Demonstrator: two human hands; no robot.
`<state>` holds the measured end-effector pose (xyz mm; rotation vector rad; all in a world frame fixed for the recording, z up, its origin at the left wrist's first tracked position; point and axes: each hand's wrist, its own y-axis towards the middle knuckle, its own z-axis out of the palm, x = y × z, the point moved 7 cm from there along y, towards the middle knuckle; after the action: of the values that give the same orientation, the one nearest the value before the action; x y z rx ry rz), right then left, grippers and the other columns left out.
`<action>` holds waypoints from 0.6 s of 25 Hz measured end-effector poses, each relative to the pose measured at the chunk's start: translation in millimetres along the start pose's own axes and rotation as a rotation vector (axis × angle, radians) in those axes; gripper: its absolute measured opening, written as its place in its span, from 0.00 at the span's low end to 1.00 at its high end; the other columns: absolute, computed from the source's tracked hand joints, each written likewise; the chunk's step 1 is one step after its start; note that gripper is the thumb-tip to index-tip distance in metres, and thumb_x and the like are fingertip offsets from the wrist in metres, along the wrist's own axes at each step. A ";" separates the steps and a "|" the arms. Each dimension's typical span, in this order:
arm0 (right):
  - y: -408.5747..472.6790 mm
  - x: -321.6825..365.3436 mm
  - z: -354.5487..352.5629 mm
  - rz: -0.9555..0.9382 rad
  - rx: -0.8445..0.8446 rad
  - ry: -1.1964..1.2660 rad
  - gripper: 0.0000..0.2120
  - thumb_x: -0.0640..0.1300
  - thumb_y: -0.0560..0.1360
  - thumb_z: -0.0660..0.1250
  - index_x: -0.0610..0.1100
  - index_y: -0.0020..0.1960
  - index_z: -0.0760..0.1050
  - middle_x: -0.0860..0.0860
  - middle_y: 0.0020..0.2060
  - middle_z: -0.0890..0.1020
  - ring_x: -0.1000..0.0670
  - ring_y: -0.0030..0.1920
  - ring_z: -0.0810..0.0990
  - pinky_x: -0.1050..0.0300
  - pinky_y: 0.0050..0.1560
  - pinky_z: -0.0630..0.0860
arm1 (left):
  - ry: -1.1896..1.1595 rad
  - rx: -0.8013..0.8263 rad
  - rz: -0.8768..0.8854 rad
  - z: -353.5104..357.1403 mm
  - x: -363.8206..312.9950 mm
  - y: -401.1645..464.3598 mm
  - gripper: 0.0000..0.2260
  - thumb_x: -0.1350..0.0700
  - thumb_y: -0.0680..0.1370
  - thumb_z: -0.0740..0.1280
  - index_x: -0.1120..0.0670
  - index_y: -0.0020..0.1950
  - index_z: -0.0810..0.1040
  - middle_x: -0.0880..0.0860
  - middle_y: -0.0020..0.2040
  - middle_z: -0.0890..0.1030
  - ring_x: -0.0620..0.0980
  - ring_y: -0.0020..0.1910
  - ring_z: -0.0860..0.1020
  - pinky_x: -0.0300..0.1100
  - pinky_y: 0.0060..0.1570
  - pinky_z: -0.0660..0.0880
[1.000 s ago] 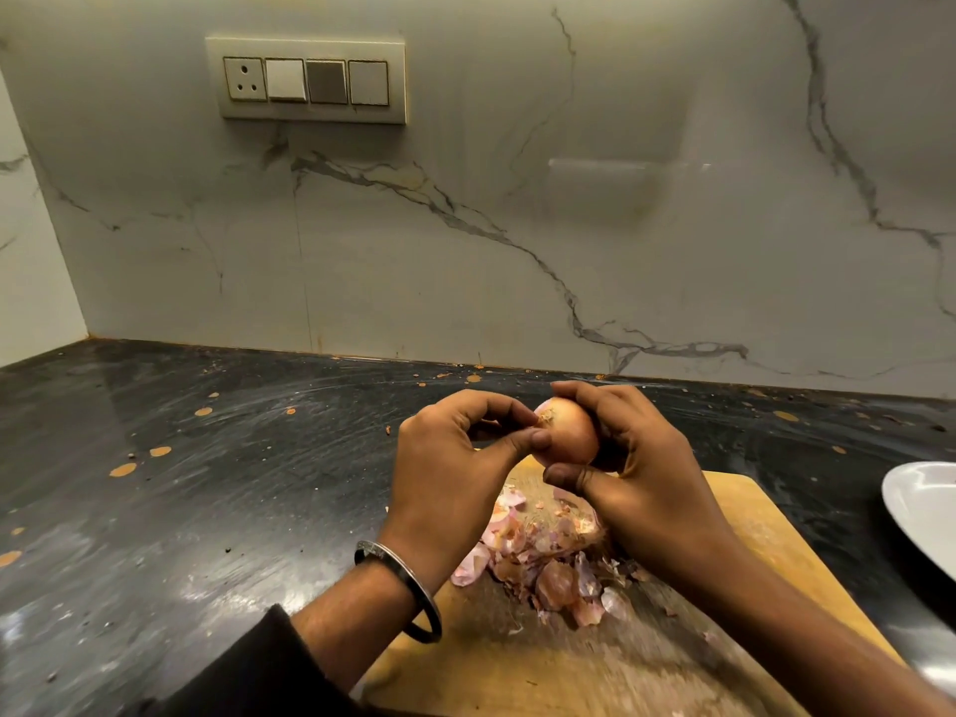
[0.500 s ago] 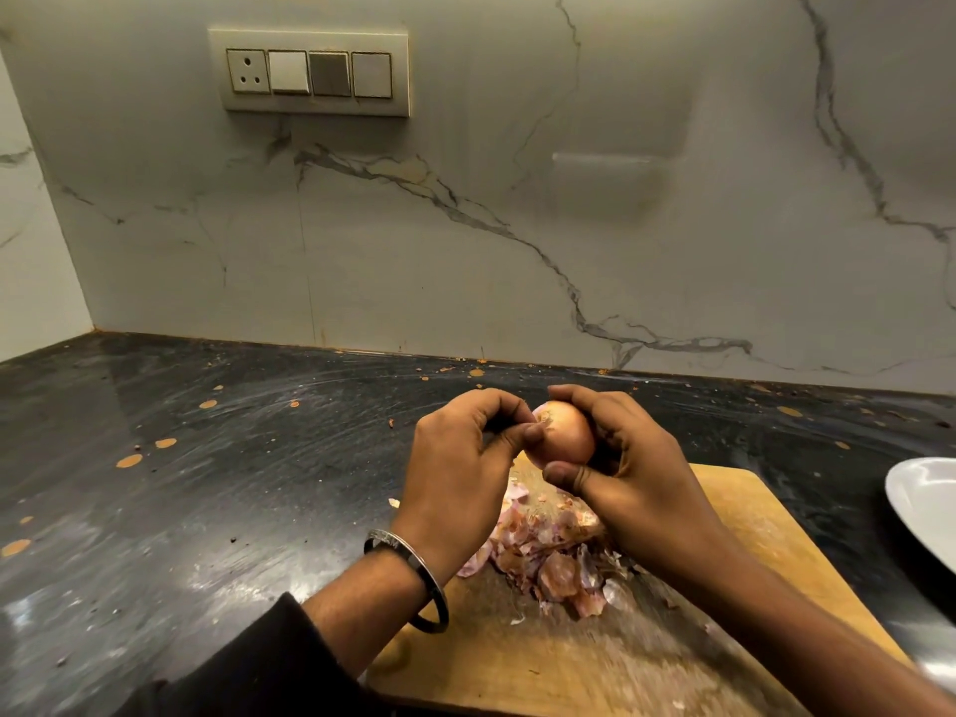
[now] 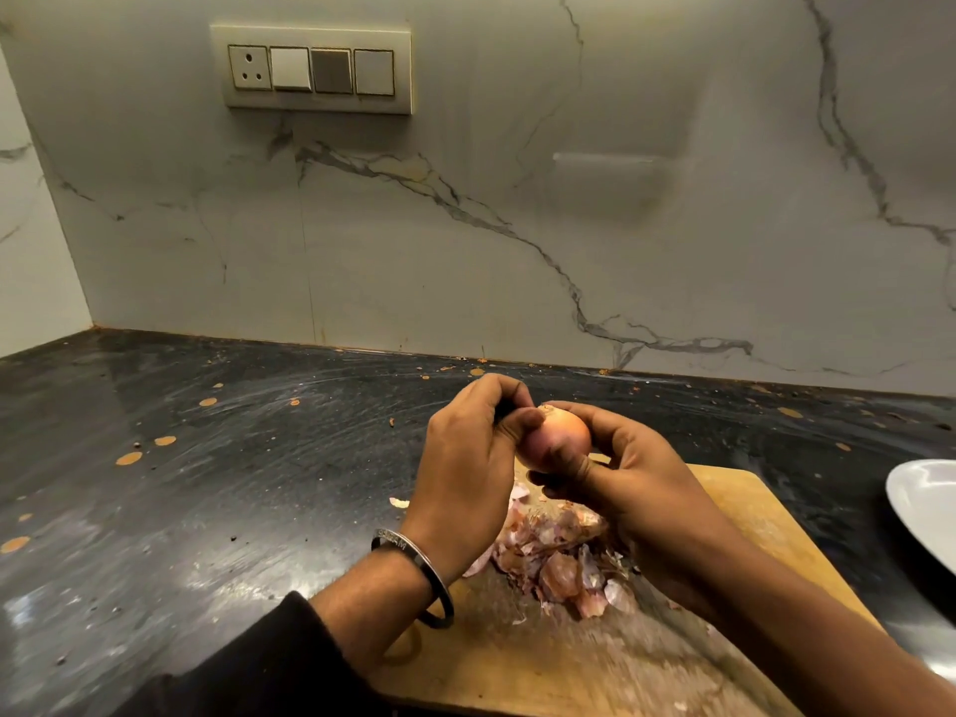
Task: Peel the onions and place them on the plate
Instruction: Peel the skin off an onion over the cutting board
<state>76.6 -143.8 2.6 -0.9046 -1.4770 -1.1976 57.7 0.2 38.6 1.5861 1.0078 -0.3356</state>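
A small pinkish-brown onion [image 3: 561,438] is held up above the wooden cutting board [image 3: 745,514]. My right hand [image 3: 636,489] grips it from the right and below, thumb across its front. My left hand [image 3: 468,468], with a steel bangle on the wrist, has its fingers curled and its thumb and fingertips pinching at the onion's top left end. A heap of pink and brown onion peels [image 3: 558,553] lies on the board under my hands. The white plate [image 3: 926,504] shows only partly at the right edge; nothing is visible on that part.
The board rests on a dark, speckled stone counter [image 3: 207,483] that meets a marble wall [image 3: 517,225] at the back. A switch panel with a socket [image 3: 313,69] is high on the wall. A stray peel [image 3: 398,503] lies on the counter left of the board.
The onion has turned in my right hand, the thumb now lying across its front. My left thumb and fingers have shifted slightly along the onion's top end.
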 end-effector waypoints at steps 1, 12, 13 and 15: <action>0.2 -0.7 0.7 0.013 0.012 0.029 0.23 0.45 0.69 0.75 0.47 0.63 0.78 0.43 0.57 0.81 0.43 0.46 0.87 0.59 0.43 0.81 | -0.039 0.000 -0.009 -1.4 0.5 0.3 0.06 0.62 0.79 0.66 0.51 0.46 0.76 0.44 0.41 0.78 0.39 0.43 0.76 0.30 0.40 0.73; 0.2 8.3 -7.5 -0.034 0.001 -0.136 0.29 0.54 0.62 0.78 0.53 0.63 0.79 0.47 0.58 0.81 0.46 0.51 0.85 0.52 0.51 0.83 | -0.021 0.134 -0.032 -6.9 0.2 3.9 0.09 0.61 0.72 0.75 0.48 0.44 0.80 0.43 0.40 0.81 0.38 0.42 0.80 0.32 0.43 0.77; -0.4 10.0 -7.2 -0.041 0.005 -0.145 0.28 0.54 0.63 0.77 0.53 0.62 0.79 0.48 0.58 0.81 0.46 0.51 0.85 0.53 0.50 0.83 | -0.025 0.144 -0.037 -6.9 0.4 4.2 0.09 0.61 0.72 0.74 0.48 0.44 0.79 0.43 0.39 0.81 0.38 0.41 0.79 0.32 0.42 0.77; -0.4 12.7 -7.7 -0.053 0.013 -0.154 0.26 0.51 0.64 0.77 0.54 0.62 0.78 0.48 0.58 0.81 0.47 0.51 0.85 0.56 0.48 0.83 | -0.030 0.171 -0.044 -5.6 0.2 3.6 0.10 0.62 0.74 0.73 0.47 0.44 0.79 0.43 0.39 0.80 0.38 0.38 0.78 0.32 0.39 0.76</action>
<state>75.1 -151.8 15.0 -0.9719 -1.6388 -1.1771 58.8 5.5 42.5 1.7090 1.0136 -0.4851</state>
